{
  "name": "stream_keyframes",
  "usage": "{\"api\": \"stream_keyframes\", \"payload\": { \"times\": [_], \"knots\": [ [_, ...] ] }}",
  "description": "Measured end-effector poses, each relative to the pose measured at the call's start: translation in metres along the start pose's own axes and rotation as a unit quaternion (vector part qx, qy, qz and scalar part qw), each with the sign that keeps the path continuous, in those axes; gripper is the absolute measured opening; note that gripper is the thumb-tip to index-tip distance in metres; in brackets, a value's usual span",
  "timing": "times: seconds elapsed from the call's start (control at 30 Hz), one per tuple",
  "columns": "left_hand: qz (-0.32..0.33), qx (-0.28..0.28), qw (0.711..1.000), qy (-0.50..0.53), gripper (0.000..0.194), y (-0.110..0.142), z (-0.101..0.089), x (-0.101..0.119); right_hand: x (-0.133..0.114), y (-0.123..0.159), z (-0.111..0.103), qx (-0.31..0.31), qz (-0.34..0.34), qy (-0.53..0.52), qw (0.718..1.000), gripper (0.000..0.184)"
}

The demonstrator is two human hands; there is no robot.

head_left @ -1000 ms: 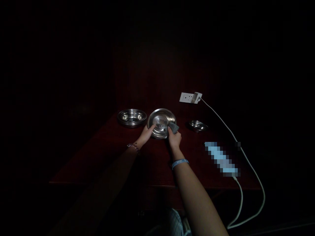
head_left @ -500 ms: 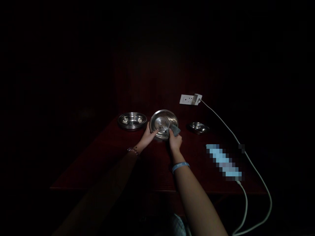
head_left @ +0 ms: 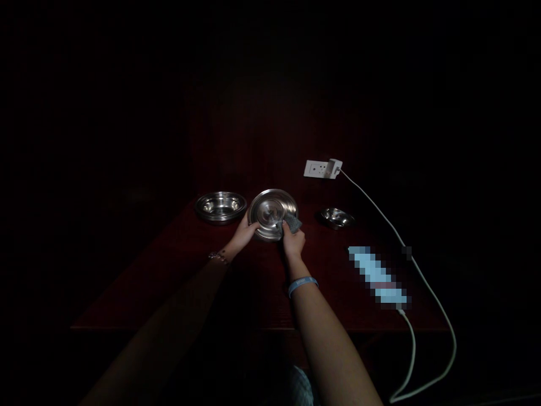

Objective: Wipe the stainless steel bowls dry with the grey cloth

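Note:
A shiny steel bowl is held tilted above the dark red table, its inside facing me. My left hand grips its lower left rim, the thumb over the edge. In my right hand is a grey cloth, pinched and laid against the bowl's lower right inner side. To the left, a stack of steel bowls stands on the table. A smaller steel bowl sits to the right.
A phone-like, pixelated blue object lies on the right of the table. Its white cable loops past the front edge and up to a charger in the wall socket. Surroundings are very dark.
The whole view has shifted slightly, so things appear a little further left. Both hands keep hold of the bowl and cloth, and the cloth stays on the bowl's lower right inside.

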State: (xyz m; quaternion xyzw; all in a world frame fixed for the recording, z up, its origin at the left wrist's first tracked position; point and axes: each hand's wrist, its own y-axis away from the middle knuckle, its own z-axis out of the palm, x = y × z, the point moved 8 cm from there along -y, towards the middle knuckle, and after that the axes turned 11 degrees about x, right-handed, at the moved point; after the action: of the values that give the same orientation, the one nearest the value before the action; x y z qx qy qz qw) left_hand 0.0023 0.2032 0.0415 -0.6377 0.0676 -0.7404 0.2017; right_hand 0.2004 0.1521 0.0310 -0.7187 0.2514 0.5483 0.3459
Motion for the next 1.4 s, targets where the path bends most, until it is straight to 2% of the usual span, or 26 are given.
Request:
{"api": "stream_keyframes", "payload": {
  "times": [0.2,0.4,0.63,0.93,1.17,1.4],
  "knots": [
    [-0.023,0.028,0.998,-0.041,0.030,-0.004,-0.018,0.002,-0.007,0.004,-0.002,-0.014,-0.024,0.024,0.999,0.025],
    [-0.025,0.038,0.998,-0.049,0.017,-0.004,-0.018,-0.003,-0.009,0.003,-0.007,-0.007,-0.037,0.054,0.998,0.026],
    [-0.029,0.045,0.998,-0.016,0.022,-0.004,-0.009,-0.007,-0.015,0.003,-0.014,0.010,-0.059,0.050,0.997,0.028],
    [0.008,-0.007,0.999,0.031,0.053,0.000,0.002,-0.004,-0.009,0.001,-0.019,0.033,-0.039,0.059,0.997,0.028],
    [0.025,0.001,0.999,0.019,0.060,0.000,0.003,-0.003,-0.010,0.001,-0.016,0.035,-0.051,0.056,0.997,0.028],
    [-0.002,-0.003,1.000,0.008,0.057,-0.002,0.003,-0.005,-0.009,0.002,-0.014,0.024,-0.040,0.064,0.997,0.030]
  ]
}}
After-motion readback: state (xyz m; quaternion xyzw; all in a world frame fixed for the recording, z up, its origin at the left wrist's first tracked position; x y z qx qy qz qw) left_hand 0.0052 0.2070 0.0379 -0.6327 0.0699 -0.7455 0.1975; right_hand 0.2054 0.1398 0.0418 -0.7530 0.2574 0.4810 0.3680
